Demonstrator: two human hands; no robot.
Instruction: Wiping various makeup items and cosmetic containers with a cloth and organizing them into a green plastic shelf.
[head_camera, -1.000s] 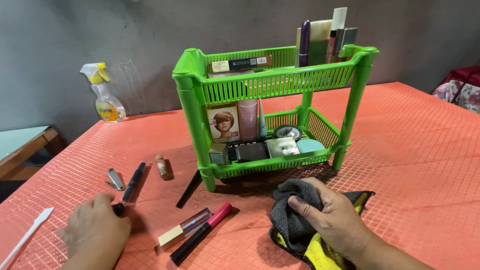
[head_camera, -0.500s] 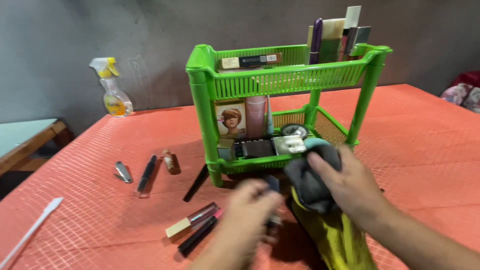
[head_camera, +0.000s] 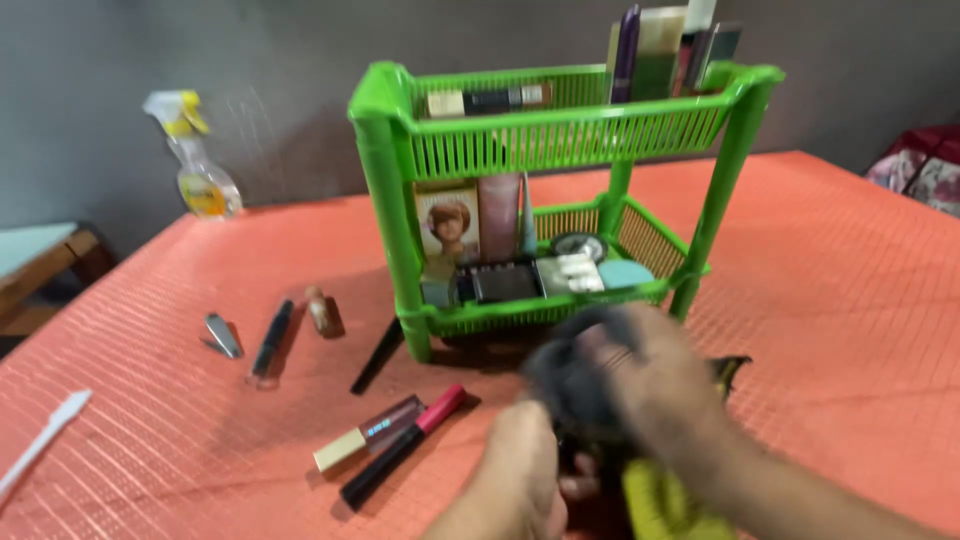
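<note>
Mostly blurred: right hand (head_camera: 655, 385) clutching grey cloth (head_camera: 570, 375), left hand (head_camera: 525, 480) grip unclear, both partly cropped

Both hands, left hand (head_camera: 522, 478) and right hand (head_camera: 655, 385), smear in motion blur over the dark grey-and-yellow cloth (head_camera: 585, 385), their grip unreadable; tall tubes (head_camera: 665, 45) on the green plastic rack (head_camera: 560, 130) cut off at top edge

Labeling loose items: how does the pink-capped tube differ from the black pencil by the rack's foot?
The pink-capped tube is thicker, with a black body and pink cap; the black pencil is slim and all dark. The tube lies against a gold-capped lip gloss; the pencil lies alone, its upper end by the green rack foot. Both lie flat on the orange mat, slanted the same way.
</note>
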